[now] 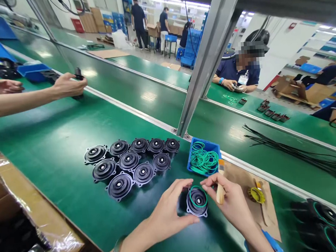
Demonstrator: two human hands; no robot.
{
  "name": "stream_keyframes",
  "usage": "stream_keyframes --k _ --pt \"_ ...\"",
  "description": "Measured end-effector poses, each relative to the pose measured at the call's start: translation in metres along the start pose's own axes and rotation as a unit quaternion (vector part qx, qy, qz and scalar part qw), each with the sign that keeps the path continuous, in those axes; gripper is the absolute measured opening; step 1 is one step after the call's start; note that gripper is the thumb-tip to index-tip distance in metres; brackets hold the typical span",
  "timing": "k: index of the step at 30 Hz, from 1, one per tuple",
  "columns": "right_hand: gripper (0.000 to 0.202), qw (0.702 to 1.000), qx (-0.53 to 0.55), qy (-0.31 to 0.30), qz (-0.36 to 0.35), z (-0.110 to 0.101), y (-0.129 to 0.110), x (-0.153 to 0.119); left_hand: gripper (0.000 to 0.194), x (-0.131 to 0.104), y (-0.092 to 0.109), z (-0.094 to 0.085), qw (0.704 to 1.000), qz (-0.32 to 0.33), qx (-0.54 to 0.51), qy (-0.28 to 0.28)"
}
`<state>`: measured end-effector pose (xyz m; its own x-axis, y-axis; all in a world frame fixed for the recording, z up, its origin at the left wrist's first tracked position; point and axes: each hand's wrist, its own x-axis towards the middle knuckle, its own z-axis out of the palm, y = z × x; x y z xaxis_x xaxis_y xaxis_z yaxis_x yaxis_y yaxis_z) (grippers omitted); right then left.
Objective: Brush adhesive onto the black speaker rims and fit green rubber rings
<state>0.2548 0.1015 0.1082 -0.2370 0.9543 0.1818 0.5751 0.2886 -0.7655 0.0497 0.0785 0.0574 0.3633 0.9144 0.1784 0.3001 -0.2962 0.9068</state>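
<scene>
In front of me on the green bench stands a round black housing [196, 203] with a stepped top and corner lugs. A green O-ring [199, 205] rests tilted over its top. My left hand [169, 206] curves around the housing's left side, fingertips at its upper edge and thumb at its lower edge. With thumb and index finger, my right hand [229, 198] pinches near the ring's upper right. A wooden-handled brush [220, 189] is tucked between that hand's fingers, bristles up. Just beyond, a blue bin [191, 161] holds many green O-rings [203, 159].
Several black housings [129, 160] sit in rows to the left. Two ringed housings [325, 216] stand at right, near cardboard [268, 188] with a yellow cup [256, 195]. A metal post [200, 62] rises ahead. A co-worker's hand [70, 85] is at left; another person [239, 71] works opposite.
</scene>
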Motion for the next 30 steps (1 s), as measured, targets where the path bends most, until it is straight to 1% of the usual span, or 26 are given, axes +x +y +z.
stream_keyframes --k 2,4,5,8,9,10,11,14,17,20,22,25,29,30 --pt "0.014 1.0 -0.009 -0.003 -0.03 -0.003 0.001 -0.001 0.08 -0.004 -0.001 -0.003 0.999 0.02 0.05 0.003" --pt "0.011 0.997 -0.037 -0.021 -0.07 -0.007 0.0 -0.004 0.077 -0.006 -0.003 -0.005 0.992 0.064 0.112 0.013" --pt "0.013 0.993 -0.058 -0.033 -0.093 -0.009 0.0 -0.007 0.073 -0.007 -0.004 -0.004 0.985 0.091 0.142 0.02" --pt "0.041 0.977 -0.126 -0.071 -0.154 -0.007 0.003 -0.019 0.056 -0.007 -0.005 0.0 0.964 0.16 0.207 0.048" --pt "0.046 0.973 -0.14 -0.073 -0.17 -0.005 0.005 -0.023 0.048 -0.007 -0.005 0.002 0.958 0.174 0.222 0.058" --pt "0.046 0.97 -0.147 -0.067 -0.182 -0.001 0.008 -0.028 0.041 -0.007 -0.004 0.003 0.952 0.185 0.235 0.068" --pt "0.042 0.968 -0.152 -0.054 -0.19 0.002 0.011 -0.033 0.034 -0.007 -0.002 0.005 0.946 0.195 0.246 0.078" --pt "0.026 0.964 -0.165 0.006 -0.207 0.012 0.02 -0.045 0.014 -0.009 0.002 0.007 0.934 0.212 0.267 0.107" --pt "0.021 0.95 -0.194 0.055 -0.238 0.016 0.022 -0.052 0.002 -0.011 0.005 0.009 0.928 0.227 0.27 0.119" --pt "0.014 0.93 -0.214 0.109 -0.277 0.017 0.02 -0.054 0.004 -0.01 0.004 0.009 0.932 0.235 0.251 0.115" --pt "0.012 0.924 -0.215 0.134 -0.285 0.018 0.019 -0.053 0.008 -0.009 0.003 0.009 0.944 0.217 0.226 0.102" --pt "0.011 0.926 -0.209 0.14 -0.282 0.02 0.02 -0.051 0.014 -0.005 0.002 0.009 0.959 0.187 0.196 0.082" --pt "0.01 0.926 -0.188 0.158 -0.288 0.022 0.024 -0.05 0.002 -0.004 0.0 0.009 0.951 0.206 0.215 0.08" --pt "0.01 0.925 -0.183 0.157 -0.293 0.022 0.025 -0.051 0.005 -0.004 -0.001 0.009 0.948 0.212 0.223 0.081"
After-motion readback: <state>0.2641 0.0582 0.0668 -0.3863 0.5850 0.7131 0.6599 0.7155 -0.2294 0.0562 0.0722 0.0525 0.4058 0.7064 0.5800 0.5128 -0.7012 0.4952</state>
